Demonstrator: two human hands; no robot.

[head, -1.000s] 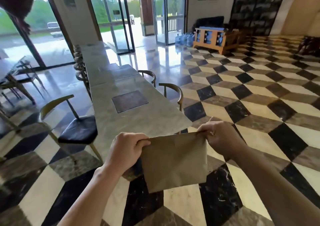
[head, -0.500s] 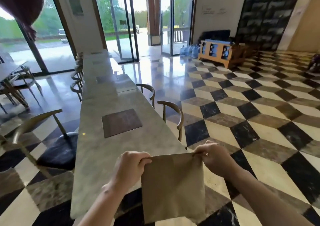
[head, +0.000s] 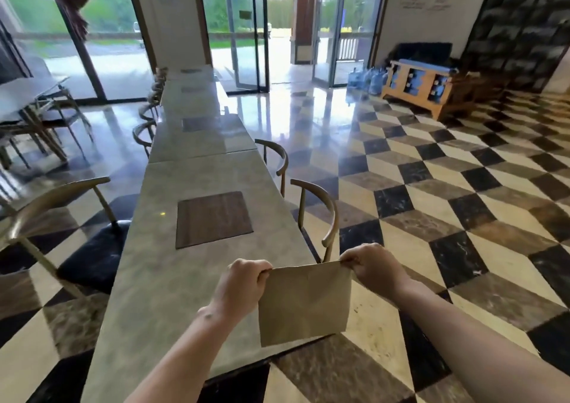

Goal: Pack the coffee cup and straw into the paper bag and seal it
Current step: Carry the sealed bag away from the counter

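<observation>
A flat brown paper bag (head: 305,304) hangs in the air over the near right corner of a long marble table (head: 172,279). My left hand (head: 240,288) pinches its top left corner and my right hand (head: 374,267) pinches its top right corner, stretching the top edge straight. The bag looks flat and folded. No coffee cup and no straw are in view.
The table runs away from me, with a dark wood inset panel (head: 212,219). Wooden chairs (head: 317,214) stand along its right side and a dark-cushioned chair (head: 77,239) on its left. Checkered marble floor (head: 462,217) lies to the right; water bottles and a wooden bench (head: 419,86) stand far back.
My view has moved forward and over the table end. Both hands kept hold of the bag's top corners, and the bag now hangs above the table corner rather than above the floor.
</observation>
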